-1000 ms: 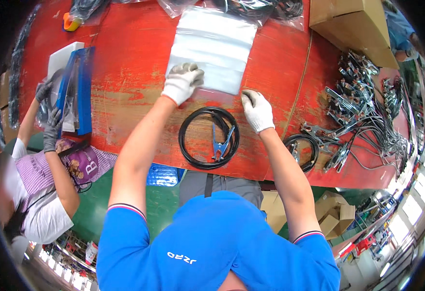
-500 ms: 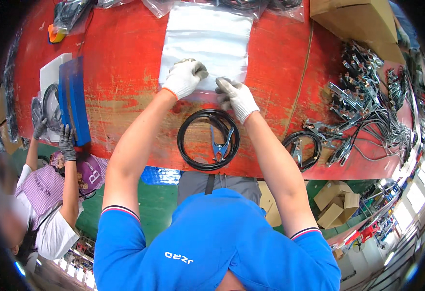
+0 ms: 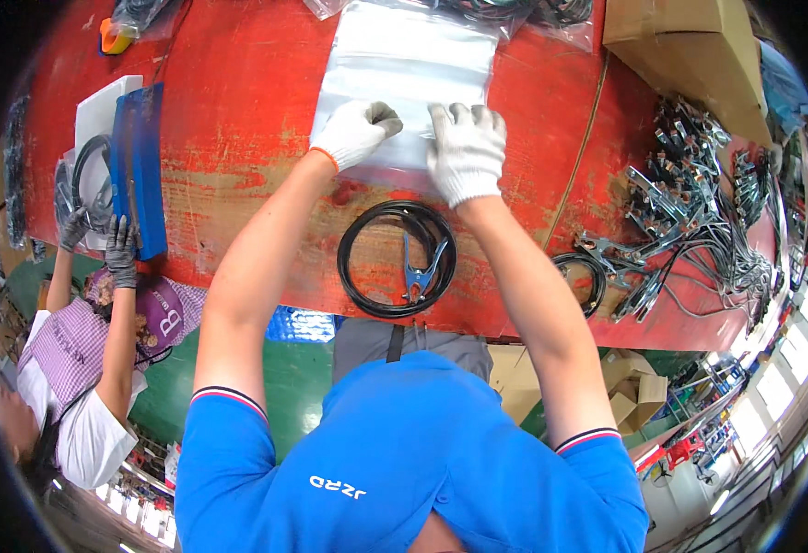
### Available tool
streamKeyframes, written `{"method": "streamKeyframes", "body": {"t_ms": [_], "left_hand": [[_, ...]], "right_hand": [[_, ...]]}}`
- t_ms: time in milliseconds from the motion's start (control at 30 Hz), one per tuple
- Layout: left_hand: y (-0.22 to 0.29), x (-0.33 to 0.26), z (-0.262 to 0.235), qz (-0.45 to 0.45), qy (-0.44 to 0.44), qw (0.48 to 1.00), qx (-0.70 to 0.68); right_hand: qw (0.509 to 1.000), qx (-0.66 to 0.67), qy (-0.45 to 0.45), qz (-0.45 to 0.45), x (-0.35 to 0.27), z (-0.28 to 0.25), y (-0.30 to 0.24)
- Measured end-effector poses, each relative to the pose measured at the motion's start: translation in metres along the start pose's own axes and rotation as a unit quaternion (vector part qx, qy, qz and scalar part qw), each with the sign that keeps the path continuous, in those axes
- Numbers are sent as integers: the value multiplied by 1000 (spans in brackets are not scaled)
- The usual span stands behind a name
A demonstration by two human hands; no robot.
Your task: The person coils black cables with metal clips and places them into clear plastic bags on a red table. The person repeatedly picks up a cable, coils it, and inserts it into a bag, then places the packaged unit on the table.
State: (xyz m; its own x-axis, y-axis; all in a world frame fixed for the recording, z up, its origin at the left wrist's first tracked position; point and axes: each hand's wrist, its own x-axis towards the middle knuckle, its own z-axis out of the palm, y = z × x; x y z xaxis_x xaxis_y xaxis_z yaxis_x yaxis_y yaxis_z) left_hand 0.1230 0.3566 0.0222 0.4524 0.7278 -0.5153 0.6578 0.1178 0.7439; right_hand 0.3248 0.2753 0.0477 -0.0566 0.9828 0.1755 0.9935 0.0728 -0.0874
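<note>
A stack of clear plastic bags [image 3: 409, 60] lies flat on the red table ahead of me. My left hand [image 3: 356, 135], in a white glove with grey fingertips, is over the stack's near left part, thumb and fingers pinched together on the bag film. My right hand [image 3: 468, 155], gloved too, rests on the stack's near right side with its back up and fingers stretched forward, slightly bent. Closer to me lies a coiled black cable [image 3: 351, 267], apart from both hands. Inside its loop sits a metal clamp with blue handles [image 3: 417, 276].
Many metal clamps with cables [image 3: 671, 203] are heaped on the right, by a cardboard box [image 3: 685, 55]. A second coil [image 3: 588, 276] lies near the front edge. At left, a co-worker's gloved hands [image 3: 122, 253] are beside a blue panel [image 3: 141, 170] and a bagged cable.
My right hand has gone from a pinch at the stack's near edge to lying stretched out, farther forward and right. My left hand stays pinched, shifted slightly. The bags are a little skewed.
</note>
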Motion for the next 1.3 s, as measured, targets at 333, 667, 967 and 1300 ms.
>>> {"method": "streamKeyframes", "body": {"t_ms": [333,667,967,1300], "left_hand": [[-1,-23,17,213,163,870,413],[-29,-76,31,-62,153,945,281],[-66,-150,90,-68,110,972,194],[-72,-169,102,-106,161,971,142]], "right_hand": [[999,-21,-41,27,-23,20,39],[924,92,-261,263,-87,-6,38],[902,209,-280,254,-176,-8,-36],[911,245,-257,209,-190,2,-46]]}}
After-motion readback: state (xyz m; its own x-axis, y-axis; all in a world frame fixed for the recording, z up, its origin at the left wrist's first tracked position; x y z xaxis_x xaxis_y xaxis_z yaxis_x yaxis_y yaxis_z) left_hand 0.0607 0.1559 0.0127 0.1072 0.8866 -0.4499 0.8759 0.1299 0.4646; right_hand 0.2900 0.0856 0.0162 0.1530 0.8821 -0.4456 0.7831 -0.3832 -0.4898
